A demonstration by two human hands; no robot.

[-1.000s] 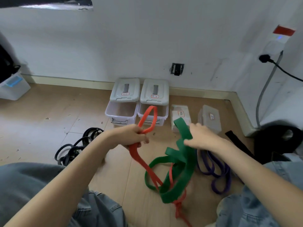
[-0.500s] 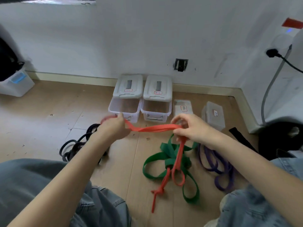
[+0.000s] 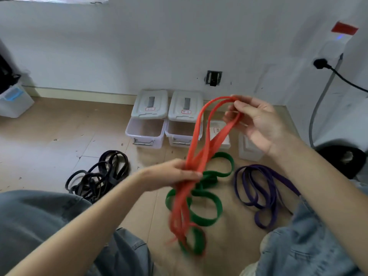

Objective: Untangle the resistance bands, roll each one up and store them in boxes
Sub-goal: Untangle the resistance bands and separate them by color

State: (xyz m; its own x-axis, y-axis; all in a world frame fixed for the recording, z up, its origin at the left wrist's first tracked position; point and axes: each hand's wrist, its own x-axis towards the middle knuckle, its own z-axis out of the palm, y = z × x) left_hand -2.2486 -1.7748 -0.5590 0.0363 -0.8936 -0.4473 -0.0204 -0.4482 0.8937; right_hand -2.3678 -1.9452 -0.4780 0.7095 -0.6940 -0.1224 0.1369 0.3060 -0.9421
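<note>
A red resistance band [image 3: 196, 140] hangs doubled in the air between my hands. My right hand [image 3: 258, 124] pinches its upper loops, raised in front of the boxes. Lower down, my left hand [image 3: 175, 174] grips the bunched strands, and the loose ends dangle blurred below it. A green band [image 3: 207, 200] lies in loops on the wooden floor under the red one. To its right lies a purple band [image 3: 260, 188], and a pile of black bands [image 3: 99, 174] lies to the left. Two open clear boxes [image 3: 146, 134] [image 3: 179, 136] stand by the wall with their lids [image 3: 151, 104] propped behind.
Two smaller closed boxes [image 3: 219, 132] [image 3: 249, 150] stand right of the open ones, partly behind my right hand. A clear bin [image 3: 14, 100] sits far left. A grey cable [image 3: 318, 108] and a black round object [image 3: 342, 158] are at the right. My jeans-clad knees frame the floor.
My right hand has lifted the red band's end up and to the right. My left hand has moved right and now grips the strands together low down. The red band is off the green one.
</note>
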